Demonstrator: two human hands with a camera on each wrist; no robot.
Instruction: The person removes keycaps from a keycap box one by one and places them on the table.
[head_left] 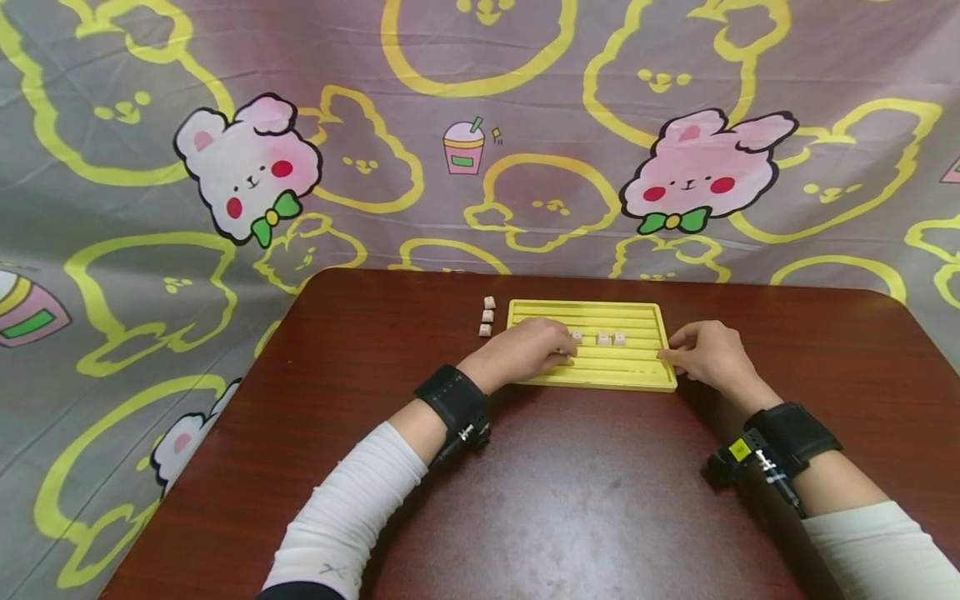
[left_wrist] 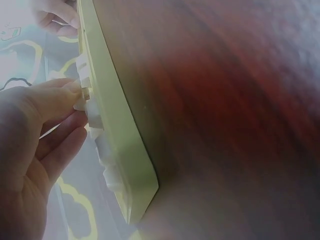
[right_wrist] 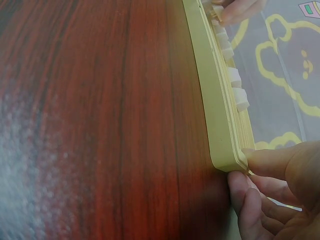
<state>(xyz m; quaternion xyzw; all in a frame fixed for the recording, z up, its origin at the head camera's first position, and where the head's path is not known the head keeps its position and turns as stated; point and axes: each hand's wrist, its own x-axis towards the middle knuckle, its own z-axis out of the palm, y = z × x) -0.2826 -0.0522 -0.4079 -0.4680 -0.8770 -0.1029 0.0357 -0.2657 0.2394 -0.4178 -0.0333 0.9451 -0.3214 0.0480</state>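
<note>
A shallow yellow tray (head_left: 630, 377) with ridged rows lies on the brown table. Small white blocks (head_left: 618, 339), with faint marks on top, stand along one row. My left hand (head_left: 525, 354) reaches over the left part of the tray. In the left wrist view, its thumb and fingertips (left_wrist: 73, 89) pinch a small block (left_wrist: 86, 93) at the row. My right hand (head_left: 708, 357) grips the tray's right edge, with the thumb above and fingers (right_wrist: 240, 186) at the outside corner. The left hand covers some blocks in the head view.
Three loose white blocks (head_left: 487, 317) stand in a line on the table (head_left: 390, 333), just left of the tray. A patterned cloth (head_left: 555, 125) with cartoon rabbits hangs behind the table's back edge. Both wrists wear black straps (head_left: 453, 400) with small cameras.
</note>
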